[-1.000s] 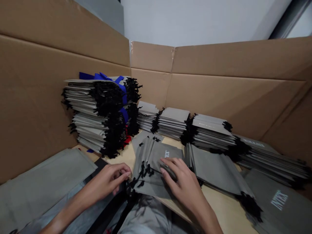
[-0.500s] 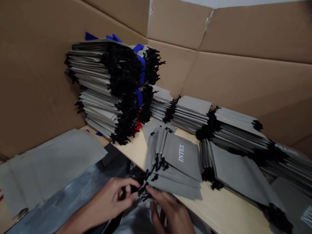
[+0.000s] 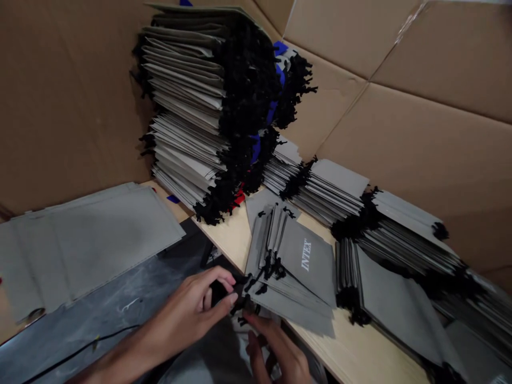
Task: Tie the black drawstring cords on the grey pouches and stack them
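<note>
My left hand (image 3: 202, 306) is curled at the table's front edge, thumb and forefinger closed on a black drawstring cord (image 3: 236, 306). Close by on the right, my right hand (image 3: 280, 346) has its fingers bent, the forefinger against the knotted cord ends; part of its grip is hidden. Beside both hands lies a loose pile of grey drawstring pouches (image 3: 296, 298), their black cords toward my fingers. On top sits a pouch printed INTEX (image 3: 316, 256).
A tall stack of grey pouches (image 3: 184, 90) with blue straps stands back left. More pouch stacks (image 3: 336, 181) line the cardboard wall (image 3: 440, 85). Pouches (image 3: 400, 288) lie at right on the wooden table (image 3: 228, 234). Flat grey sheets (image 3: 100, 240) lie left.
The view has shifted, so the tall stack appears larger and further right. My hands stay together at the cords, with small finger movements.
</note>
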`<state>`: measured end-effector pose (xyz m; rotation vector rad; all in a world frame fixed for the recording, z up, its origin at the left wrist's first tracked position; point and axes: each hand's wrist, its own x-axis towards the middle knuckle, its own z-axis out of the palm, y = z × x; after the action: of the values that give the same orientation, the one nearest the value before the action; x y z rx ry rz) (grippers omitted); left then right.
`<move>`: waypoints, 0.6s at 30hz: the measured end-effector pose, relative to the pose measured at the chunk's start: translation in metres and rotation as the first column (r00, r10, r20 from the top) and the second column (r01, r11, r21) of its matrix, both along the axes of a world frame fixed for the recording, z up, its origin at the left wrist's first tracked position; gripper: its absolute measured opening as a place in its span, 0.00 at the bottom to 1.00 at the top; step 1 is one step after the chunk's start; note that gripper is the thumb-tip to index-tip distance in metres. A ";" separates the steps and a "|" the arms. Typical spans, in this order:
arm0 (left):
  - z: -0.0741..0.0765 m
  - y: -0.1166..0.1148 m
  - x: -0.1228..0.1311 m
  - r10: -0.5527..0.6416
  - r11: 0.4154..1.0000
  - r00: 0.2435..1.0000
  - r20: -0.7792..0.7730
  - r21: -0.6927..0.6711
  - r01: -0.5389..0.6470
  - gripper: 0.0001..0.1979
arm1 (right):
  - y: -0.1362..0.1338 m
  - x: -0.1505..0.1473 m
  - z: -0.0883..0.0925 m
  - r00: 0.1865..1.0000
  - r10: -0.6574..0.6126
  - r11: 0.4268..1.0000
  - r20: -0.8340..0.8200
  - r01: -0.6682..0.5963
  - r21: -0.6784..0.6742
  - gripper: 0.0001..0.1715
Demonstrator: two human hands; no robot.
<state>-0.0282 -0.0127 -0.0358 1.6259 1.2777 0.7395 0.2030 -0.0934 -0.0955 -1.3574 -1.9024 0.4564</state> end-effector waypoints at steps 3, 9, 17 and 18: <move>-0.004 0.004 0.006 0.055 0.998 0.998 0.018 0.005 -0.056 0.18 | -0.001 0.001 0.002 1.000 0.016 1.000 -0.013 -0.017 -0.007 0.24; 0.006 0.005 0.014 0.113 0.993 0.992 0.057 -0.022 -0.112 0.22 | -0.005 0.001 0.008 0.996 -0.050 0.999 -0.075 0.050 0.003 0.22; 0.005 0.002 0.022 0.124 0.990 0.978 0.169 0.048 -0.133 0.12 | 0.007 -0.003 0.006 0.975 -0.081 0.929 -0.209 0.150 0.339 0.19; 0.002 0.002 0.022 0.130 0.988 0.973 0.191 0.059 -0.144 0.13 | 0.009 -0.003 0.006 0.973 -0.086 0.912 -0.215 0.163 0.375 0.18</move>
<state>-0.0057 -0.0106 -0.0341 1.4970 1.2485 1.0098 0.1999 -0.0843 -0.0895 -1.1154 -1.6266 0.1261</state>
